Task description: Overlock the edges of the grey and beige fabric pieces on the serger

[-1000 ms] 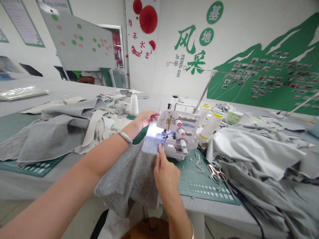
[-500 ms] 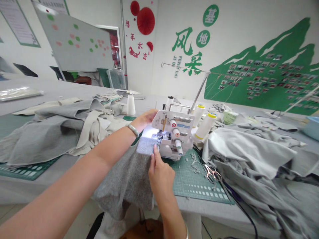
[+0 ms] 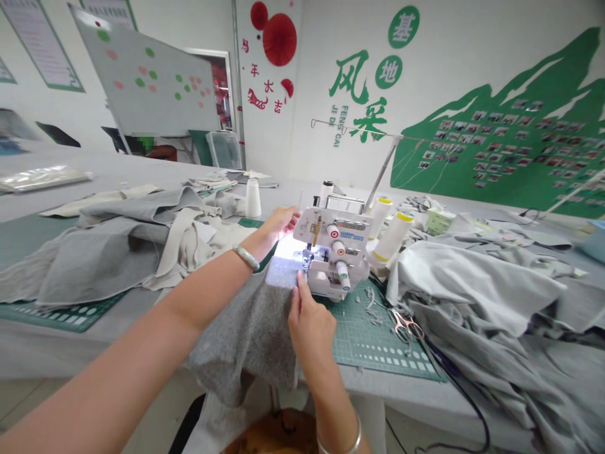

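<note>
A white overlock sewing machine [image 3: 326, 252] stands on the table with its lamp lit. Grey woolly cloth [image 3: 246, 334] lies at its presser foot and drapes over the table's front edge. My right hand [image 3: 312, 325] grips the cloth's right edge just in front of the foot, index finger stretched along it and thumb beside. Beyond the cloth, my left hand [image 3: 282, 222] reaches to the machine's back left side. Its fingers are loosely apart beside the casing, their tips partly hidden, with nothing seen in them.
Rose-gold scissors [image 3: 407, 325] and thread scraps lie on the green cutting mat [image 3: 378, 353]. Grey fabric is heaped at right [image 3: 477, 290] and left [image 3: 104, 252]. Yellow-topped thread cones [image 3: 394, 236] stand behind the machine, and a white cone [image 3: 253, 198] stands further left.
My left hand has drawn back slightly from behind the machine, so more of its fingers show. My right hand stays by the presser foot. The whole view has shifted a little.
</note>
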### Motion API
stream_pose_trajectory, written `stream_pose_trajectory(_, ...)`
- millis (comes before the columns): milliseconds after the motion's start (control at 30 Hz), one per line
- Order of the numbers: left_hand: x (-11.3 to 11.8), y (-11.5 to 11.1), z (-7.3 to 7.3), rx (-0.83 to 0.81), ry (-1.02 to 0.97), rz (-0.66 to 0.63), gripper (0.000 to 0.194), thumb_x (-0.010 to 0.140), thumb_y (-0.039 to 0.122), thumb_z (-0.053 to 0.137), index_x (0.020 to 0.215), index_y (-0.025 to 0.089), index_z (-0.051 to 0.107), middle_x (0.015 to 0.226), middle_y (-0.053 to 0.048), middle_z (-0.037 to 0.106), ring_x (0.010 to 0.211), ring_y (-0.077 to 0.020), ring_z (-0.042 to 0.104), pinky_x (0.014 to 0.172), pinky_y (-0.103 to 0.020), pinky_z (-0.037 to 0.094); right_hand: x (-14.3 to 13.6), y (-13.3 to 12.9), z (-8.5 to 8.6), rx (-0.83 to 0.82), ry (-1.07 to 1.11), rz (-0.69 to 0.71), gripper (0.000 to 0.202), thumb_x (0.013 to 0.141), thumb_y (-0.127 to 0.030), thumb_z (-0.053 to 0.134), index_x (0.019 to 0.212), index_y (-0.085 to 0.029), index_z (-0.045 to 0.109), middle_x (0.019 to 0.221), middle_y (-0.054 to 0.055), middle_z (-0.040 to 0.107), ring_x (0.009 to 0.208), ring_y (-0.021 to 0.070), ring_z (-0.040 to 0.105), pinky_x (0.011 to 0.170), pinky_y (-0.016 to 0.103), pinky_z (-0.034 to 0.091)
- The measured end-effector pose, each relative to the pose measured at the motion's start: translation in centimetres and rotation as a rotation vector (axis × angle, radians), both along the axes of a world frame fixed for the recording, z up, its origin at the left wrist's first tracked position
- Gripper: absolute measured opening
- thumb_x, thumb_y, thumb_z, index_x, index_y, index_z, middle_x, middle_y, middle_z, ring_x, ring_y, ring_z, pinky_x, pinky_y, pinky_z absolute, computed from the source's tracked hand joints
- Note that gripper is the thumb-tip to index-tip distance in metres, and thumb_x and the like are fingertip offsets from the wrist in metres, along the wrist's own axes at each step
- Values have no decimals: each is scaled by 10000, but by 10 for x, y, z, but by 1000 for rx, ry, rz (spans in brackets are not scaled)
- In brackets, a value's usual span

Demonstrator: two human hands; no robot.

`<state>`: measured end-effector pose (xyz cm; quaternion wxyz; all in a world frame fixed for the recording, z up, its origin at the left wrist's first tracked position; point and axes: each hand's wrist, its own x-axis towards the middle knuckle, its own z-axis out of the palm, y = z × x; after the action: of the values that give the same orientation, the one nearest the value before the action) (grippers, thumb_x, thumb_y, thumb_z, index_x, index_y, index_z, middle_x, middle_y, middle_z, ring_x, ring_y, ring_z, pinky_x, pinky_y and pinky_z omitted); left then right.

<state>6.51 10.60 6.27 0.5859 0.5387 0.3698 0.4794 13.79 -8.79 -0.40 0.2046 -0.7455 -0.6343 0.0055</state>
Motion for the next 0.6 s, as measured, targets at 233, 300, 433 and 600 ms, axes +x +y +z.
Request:
stream_pose_trajectory(233, -40, -80, -31, 585, 411, 112, 133, 803, 203, 581, 717, 144, 664, 738, -25, 656, 720, -137, 586, 681, -240, 449, 4, 3, -7, 29, 112, 23, 443, 990, -322, 378, 1421, -284, 473, 742, 133, 744, 639, 301, 716, 583, 357, 502)
stream_pose_trajectory(300, -46, -93, -42, 747, 540, -39, 149, 833, 201, 563, 851, 155, 704, 917, -61, 704, 875, -174, 627, 808, -287, 479, 7, 3, -12, 67, 227, 70, 441, 985, -311, 382, 1412, -272, 488, 831, 135, 756, 700, 298, 724, 631, 370, 518)
stream_pose_trajectory(433, -48, -95, -58, 899, 596, -111, 180, 865, 183, 561, 953, 185, 718, 1083, -74, 707, 1040, -204, 618, 977, -364, 444, 14, 1, -27, 242, 540, 180, 425, 969, -289, 399, 1361, -216, 546, 1123, 121, 717, 904, 256, 710, 783, 347, 524)
stream_pose_trajectory(600, -49, -90, -66, 948, 597, -84, 194, 880, 180, 563, 981, 194, 728, 1099, -75, 704, 1050, -208, 612, 965, -373, 453, 18, -2, -38, 323, 708, 232, 418, 947, -292, 427, 1324, -192, 577, 1163, 92, 703, 893, 211, 695, 778, 303, 524)
